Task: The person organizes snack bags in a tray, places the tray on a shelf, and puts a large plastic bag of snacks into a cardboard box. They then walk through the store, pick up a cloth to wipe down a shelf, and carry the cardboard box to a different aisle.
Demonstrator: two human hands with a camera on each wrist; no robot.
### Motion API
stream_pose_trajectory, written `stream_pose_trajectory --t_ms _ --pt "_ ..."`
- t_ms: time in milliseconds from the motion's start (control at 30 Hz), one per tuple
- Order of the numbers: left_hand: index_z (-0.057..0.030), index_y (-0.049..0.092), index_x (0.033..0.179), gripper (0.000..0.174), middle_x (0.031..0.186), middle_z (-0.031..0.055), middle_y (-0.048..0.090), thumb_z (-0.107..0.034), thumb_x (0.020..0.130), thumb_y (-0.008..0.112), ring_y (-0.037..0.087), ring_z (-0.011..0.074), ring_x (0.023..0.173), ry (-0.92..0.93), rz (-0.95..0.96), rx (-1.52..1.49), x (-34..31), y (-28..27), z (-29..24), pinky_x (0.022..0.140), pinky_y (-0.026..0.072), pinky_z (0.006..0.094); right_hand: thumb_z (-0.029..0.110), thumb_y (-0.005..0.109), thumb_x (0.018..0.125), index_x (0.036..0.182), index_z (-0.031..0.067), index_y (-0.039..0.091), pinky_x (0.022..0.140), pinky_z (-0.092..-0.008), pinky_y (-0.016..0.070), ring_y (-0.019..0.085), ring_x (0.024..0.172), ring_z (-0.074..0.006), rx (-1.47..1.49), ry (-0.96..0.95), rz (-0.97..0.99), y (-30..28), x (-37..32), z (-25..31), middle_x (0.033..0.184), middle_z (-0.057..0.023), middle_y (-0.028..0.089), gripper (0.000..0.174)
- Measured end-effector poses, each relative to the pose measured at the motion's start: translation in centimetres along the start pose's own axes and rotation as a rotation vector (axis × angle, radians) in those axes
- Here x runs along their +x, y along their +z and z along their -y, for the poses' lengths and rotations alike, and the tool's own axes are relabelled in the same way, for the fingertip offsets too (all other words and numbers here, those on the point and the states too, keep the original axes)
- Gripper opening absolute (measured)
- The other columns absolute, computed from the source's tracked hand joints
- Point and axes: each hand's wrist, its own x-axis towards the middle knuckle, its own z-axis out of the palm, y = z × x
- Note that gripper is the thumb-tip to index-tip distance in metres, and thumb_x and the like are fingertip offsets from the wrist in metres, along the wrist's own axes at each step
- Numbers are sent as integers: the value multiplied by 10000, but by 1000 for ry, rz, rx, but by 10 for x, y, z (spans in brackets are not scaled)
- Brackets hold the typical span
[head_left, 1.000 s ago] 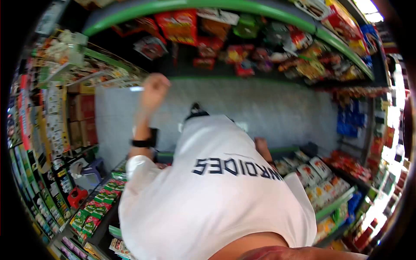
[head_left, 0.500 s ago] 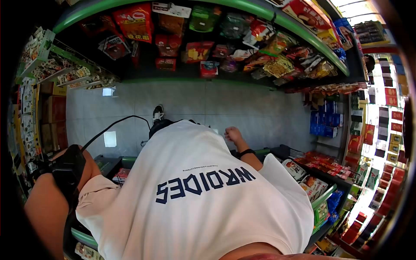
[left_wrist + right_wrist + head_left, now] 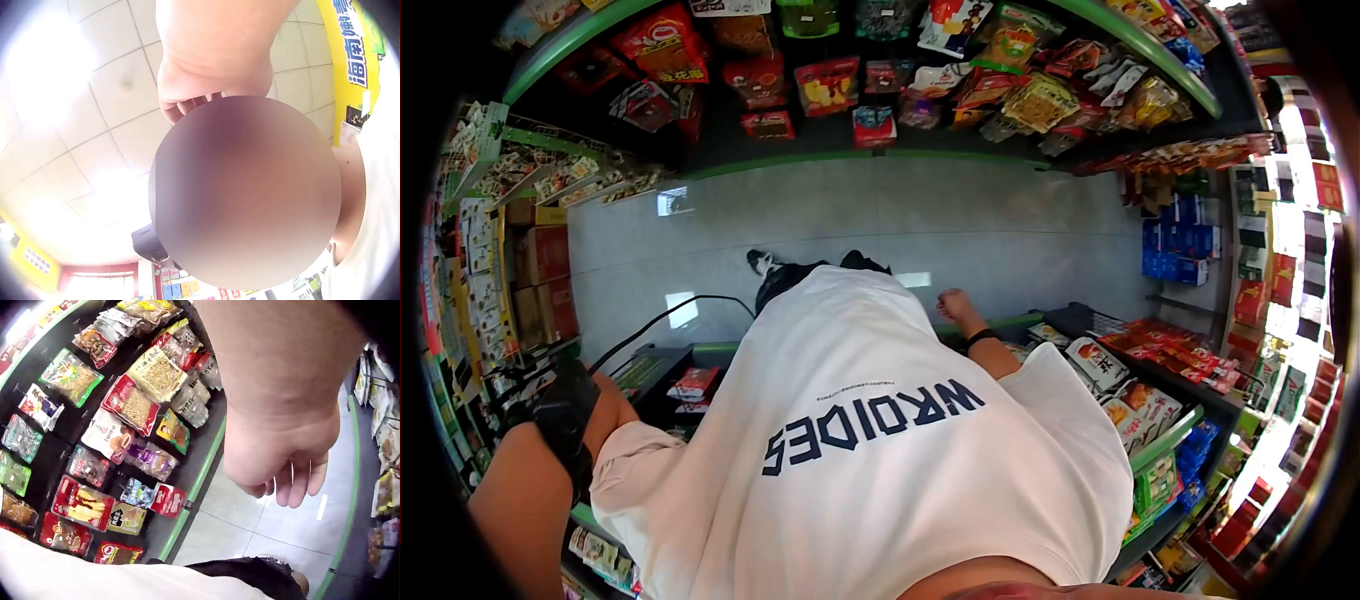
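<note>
My left hand (image 3: 215,78) is raised beside my head in the left wrist view. Its fingers (image 3: 178,111) pass partly behind a blurred round patch, so I cannot tell what they touch. In the head view, the bent left arm (image 3: 515,500) carries a black wrist device (image 3: 565,412), while the hand itself is out of that picture. My right hand (image 3: 281,453) hangs low at my side with relaxed, slightly bent fingers and nothing in them. Below it shows the tiled floor (image 3: 275,534). Packaged snacks (image 3: 134,406) hang on a rack beyond it.
A green-edged shelf (image 3: 880,155) with hanging snack bags (image 3: 830,85) runs across the front. Behind me on the right, a bin (image 3: 1155,455) holds packets. Blue boxes (image 3: 1180,240) stand at the right end, cartons (image 3: 545,255) at the left. A black cable (image 3: 670,312) loops by my left arm.
My left hand has gone from over the floor in front, back and up out of the head view. The right hand hangs a little farther forward. The head view has shifted and steadied.
</note>
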Motion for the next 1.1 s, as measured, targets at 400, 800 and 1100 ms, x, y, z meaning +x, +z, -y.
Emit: stream_pose_trajectory --t_ms 400,800,1100 --pt "-7 594 883 68 778 128 589 -52 840 567 575 268 701 -1195 464 47 -264 122 26 626 453 342 231 529 821 965 75 587 569 -331 472 601 661 -164 11 -29 38 52 -2 28 798 -50 617 220" --pt "40 645 911 368 966 310 596 -276 801 491 562 447 981 -2560 377 400 -613 138 -178 850 454 466 174 517 828 844 51 599 478 -336 462 591 575 -173 -239 -28 28 76 -7 68 711 -65 617 148" --pt "42 651 870 313 821 253 641 -235 792 530 619 407 822 -2468 -124 224 -717 57 -167 747 483 423 186 545 821 829 16 601 521 -347 466 581 619 -189 -465 -51 6 180 -36 203 735 -94 615 179"
